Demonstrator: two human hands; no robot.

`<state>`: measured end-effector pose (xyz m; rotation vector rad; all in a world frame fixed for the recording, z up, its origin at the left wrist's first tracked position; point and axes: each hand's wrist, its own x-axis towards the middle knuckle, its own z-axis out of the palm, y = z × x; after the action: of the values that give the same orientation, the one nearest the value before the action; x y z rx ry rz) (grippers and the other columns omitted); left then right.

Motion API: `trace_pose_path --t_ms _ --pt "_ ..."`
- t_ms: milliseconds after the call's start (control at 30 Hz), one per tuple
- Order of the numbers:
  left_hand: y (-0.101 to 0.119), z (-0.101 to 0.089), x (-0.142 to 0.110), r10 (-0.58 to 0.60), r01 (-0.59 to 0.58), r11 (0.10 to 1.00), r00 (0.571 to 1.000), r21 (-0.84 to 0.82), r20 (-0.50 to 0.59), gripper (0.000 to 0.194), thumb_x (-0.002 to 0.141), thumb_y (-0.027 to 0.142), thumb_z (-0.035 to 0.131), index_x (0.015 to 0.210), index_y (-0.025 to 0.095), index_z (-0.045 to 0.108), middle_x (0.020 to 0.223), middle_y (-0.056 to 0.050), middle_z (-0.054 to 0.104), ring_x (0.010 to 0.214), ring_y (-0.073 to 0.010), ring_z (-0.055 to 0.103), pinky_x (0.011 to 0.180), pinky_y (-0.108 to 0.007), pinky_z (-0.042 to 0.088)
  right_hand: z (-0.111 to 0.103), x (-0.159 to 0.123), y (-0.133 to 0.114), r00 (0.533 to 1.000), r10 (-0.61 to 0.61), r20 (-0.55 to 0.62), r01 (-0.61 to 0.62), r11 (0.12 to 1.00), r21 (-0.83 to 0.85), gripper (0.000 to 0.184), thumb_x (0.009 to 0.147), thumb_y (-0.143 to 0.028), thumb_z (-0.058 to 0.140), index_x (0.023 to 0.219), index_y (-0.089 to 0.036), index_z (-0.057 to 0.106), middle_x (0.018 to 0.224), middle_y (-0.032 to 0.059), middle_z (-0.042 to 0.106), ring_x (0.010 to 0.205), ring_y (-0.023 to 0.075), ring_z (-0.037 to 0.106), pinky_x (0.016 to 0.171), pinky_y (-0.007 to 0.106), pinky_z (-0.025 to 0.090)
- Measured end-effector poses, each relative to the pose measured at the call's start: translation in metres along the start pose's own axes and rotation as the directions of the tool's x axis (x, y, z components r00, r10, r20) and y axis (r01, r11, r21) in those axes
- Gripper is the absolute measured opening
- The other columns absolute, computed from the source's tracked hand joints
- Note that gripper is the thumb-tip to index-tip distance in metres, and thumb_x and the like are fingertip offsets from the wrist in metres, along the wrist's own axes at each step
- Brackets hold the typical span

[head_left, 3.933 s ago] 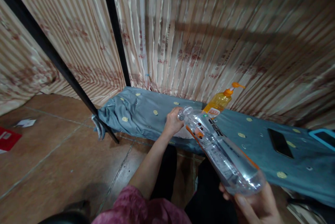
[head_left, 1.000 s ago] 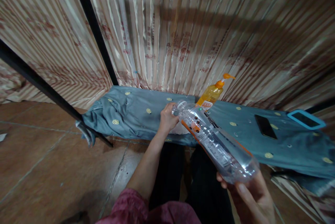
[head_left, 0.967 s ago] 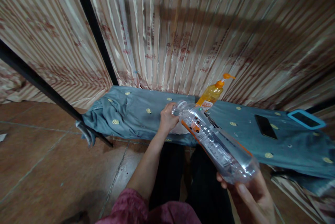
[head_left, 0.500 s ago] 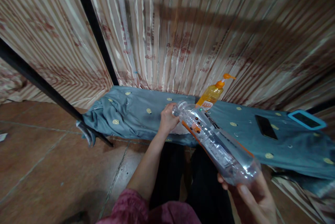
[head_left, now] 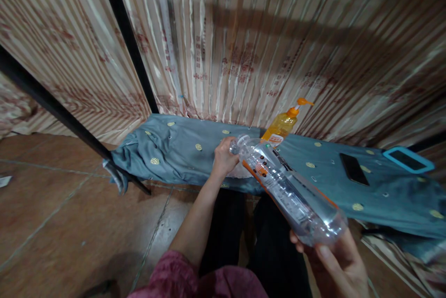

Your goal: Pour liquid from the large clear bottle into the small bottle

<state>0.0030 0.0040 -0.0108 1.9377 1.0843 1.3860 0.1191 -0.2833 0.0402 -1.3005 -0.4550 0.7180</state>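
A large clear plastic bottle [head_left: 296, 191] with an orange-and-grey label is held at a slant, its neck to the upper left and its base to the lower right. My left hand [head_left: 225, 156] is closed at the neck. Around the base curl the fingers of my right hand [head_left: 337, 261], thumb on the near side. Below the bottle's neck a pale, whitish thing [head_left: 240, 171] shows in part; I cannot make out what it is. Just behind the bottle stands a pump bottle [head_left: 280, 126] of yellow liquid with an orange pump top.
A grey-blue cloth with yellow prints covers the low bench [head_left: 181, 149]. On its right part lie a dark phone [head_left: 353, 168] and a blue-framed device [head_left: 408, 159]. Black poles [head_left: 127, 33] rise at the left, before a striped curtain [head_left: 223, 47]. Brown tiles [head_left: 69, 214] form the floor.
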Motion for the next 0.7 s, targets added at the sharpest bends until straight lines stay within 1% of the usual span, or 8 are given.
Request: trace_pose_path --t_ms 100,200,267,400,567,700 --pt "0.0003 -0.0003 -0.0003 0.003 -0.003 1.000 1.000 0.007 0.001 0.032 0.074 0.017 0.079 0.104 0.019 0.068 0.106 -0.008 0.075 0.103 -0.0253 0.072 0.095 -0.038 0.057 0.0011 -0.0001 -0.0006 0.999 -0.010 0.041 0.010 1.000 -0.005 0.068 0.074 -0.037 0.090 0.135 -0.029 0.062 0.093 0.0067 0.074 0.071 0.0227 0.071 0.061 0.032 0.057" --pt "0.0005 -0.0008 -0.0004 0.000 0.000 1.000 1.000 0.013 0.005 0.031 0.075 0.018 0.078 0.104 0.020 0.068 0.106 -0.007 0.075 0.102 -0.0249 0.071 0.095 -0.037 0.057 0.0026 -0.0006 -0.0014 1.000 -0.013 -0.001 0.013 1.000 -0.009 0.065 0.078 -0.038 0.087 0.137 -0.028 0.062 0.096 0.0070 0.074 0.072 0.0216 0.070 0.062 0.031 0.056" --pt "0.0002 -0.0009 -0.0002 -0.002 0.002 1.000 1.000 0.012 0.008 0.031 0.075 0.018 0.078 0.104 0.020 0.068 0.106 -0.008 0.075 0.102 -0.0248 0.071 0.095 -0.037 0.057 0.0007 0.0004 -0.0002 1.000 -0.016 -0.005 0.016 1.000 -0.003 0.064 0.078 -0.038 0.087 0.135 -0.028 0.062 0.095 0.0068 0.073 0.070 0.0213 0.070 0.061 0.031 0.056" --pt "-0.0009 -0.0004 0.0003 0.005 -0.005 1.000 1.000 0.007 0.010 0.031 0.075 0.017 0.078 0.103 0.019 0.068 0.106 -0.007 0.075 0.101 -0.0244 0.072 0.095 -0.037 0.057 -0.0057 0.0033 0.0042 0.997 -0.026 0.069 0.027 1.000 -0.005 0.068 0.076 -0.036 0.089 0.138 -0.028 0.060 0.093 0.0074 0.074 0.069 0.0227 0.071 0.061 0.033 0.057" --pt "-0.0005 -0.0007 0.0006 0.001 -0.002 1.000 1.000 0.009 0.011 0.031 0.074 0.018 0.079 0.104 0.019 0.068 0.105 -0.007 0.076 0.102 -0.0244 0.072 0.094 -0.036 0.058 -0.0005 0.0003 0.0025 0.999 -0.030 0.013 0.031 0.999 -0.015 0.068 0.078 -0.039 0.087 0.139 -0.027 0.060 0.093 0.0068 0.074 0.071 0.0213 0.070 0.062 0.031 0.057" --pt "0.0005 -0.0011 0.0003 -0.006 0.006 1.000 1.000 0.006 0.009 0.032 0.074 0.018 0.078 0.105 0.018 0.068 0.107 -0.008 0.075 0.103 -0.0249 0.072 0.095 -0.037 0.057 -0.0033 0.0035 0.0047 0.997 -0.042 0.066 0.042 0.999 0.002 0.067 0.076 -0.036 0.089 0.137 -0.027 0.060 0.091 0.0073 0.075 0.069 0.0232 0.072 0.061 0.033 0.058"
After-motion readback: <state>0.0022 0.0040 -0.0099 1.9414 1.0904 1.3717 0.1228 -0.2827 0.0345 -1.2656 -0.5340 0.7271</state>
